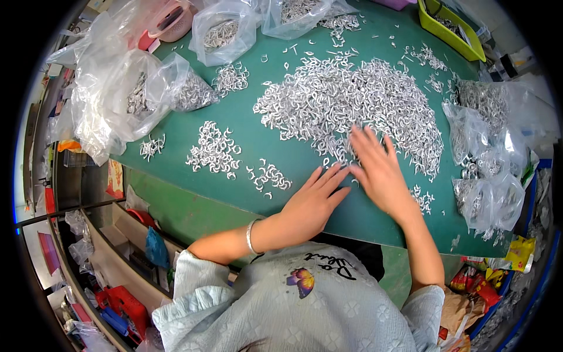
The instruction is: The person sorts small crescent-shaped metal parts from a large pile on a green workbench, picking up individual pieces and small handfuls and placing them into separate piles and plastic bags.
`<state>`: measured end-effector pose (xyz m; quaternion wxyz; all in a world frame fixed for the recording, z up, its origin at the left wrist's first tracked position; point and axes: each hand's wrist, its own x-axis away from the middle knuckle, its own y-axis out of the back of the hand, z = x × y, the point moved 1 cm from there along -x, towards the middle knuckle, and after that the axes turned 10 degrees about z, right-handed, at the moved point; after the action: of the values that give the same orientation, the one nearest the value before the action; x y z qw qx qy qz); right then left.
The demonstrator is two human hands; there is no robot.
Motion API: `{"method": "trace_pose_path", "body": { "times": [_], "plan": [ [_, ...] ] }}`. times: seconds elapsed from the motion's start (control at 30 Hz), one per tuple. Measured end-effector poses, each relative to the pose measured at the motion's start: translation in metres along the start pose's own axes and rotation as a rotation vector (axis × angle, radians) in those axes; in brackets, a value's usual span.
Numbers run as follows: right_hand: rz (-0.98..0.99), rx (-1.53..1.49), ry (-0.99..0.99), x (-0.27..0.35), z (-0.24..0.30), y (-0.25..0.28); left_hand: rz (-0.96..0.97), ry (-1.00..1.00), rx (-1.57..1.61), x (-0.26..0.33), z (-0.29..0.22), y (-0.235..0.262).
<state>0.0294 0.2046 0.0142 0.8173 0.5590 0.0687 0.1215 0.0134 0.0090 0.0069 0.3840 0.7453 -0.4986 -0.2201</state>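
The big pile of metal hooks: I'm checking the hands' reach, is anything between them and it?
Nothing visible: the right hand lies on the pile edge, the left hand beside it on the green table.

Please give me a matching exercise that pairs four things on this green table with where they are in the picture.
Things:
1. big heap of small metal hooks
2. yellow-green tray
3. pink container
4. silver bracelet

Places:
A. far left corner, among clear bags
B. on the left wrist
C. middle of the table, under the right hand's fingertips
D. far right corner

Pairs: 1-C, 2-D, 3-A, 4-B
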Motion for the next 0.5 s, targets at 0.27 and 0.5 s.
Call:
{"method": "trace_pose_path", "body": {
  "times": [0.27,0.5],
  "plan": [
    [0.089,-0.036,-0.079,0.035,0.017,0.009,-0.075,0.140,-0.186,-0.011,0.010,0.013],
    [0.107,-0.044,-0.090,0.043,0.019,0.011,0.078,0.069,-0.181,0.002,-0.004,0.006]
  ]
}}
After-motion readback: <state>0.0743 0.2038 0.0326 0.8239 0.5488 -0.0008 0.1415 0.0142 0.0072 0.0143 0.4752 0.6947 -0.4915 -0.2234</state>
